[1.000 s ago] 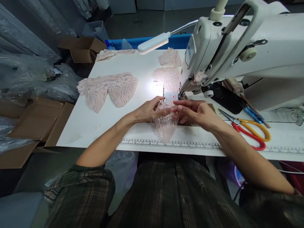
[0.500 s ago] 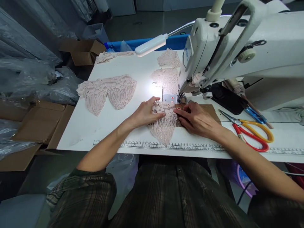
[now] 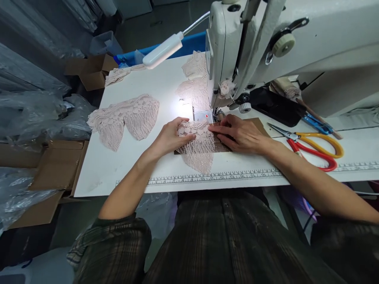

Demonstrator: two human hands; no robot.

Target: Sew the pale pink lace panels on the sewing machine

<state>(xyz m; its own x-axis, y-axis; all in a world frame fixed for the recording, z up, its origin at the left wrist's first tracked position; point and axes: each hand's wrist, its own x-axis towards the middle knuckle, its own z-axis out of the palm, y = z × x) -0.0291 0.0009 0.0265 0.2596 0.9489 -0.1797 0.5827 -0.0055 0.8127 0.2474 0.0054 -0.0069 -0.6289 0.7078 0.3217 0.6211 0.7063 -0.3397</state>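
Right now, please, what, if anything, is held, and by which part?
The left hand holds the lace piece at its upper-left corner; the right hand touches its right edge.

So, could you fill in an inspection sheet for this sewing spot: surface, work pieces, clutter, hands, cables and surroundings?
Surface: white table, with a ruler printed along the near edge.
Work pieces: lace piece in front of the sewing machine; another lace pair farther left.
Clutter: scissors at right, blades slightly apart.
Hands: left hand on the lace piece's left side; right hand at its right edge, over a brown sheet.
Cables: dark cord below the table, right.
Surroundings: cardboard box and plastic bags at left.
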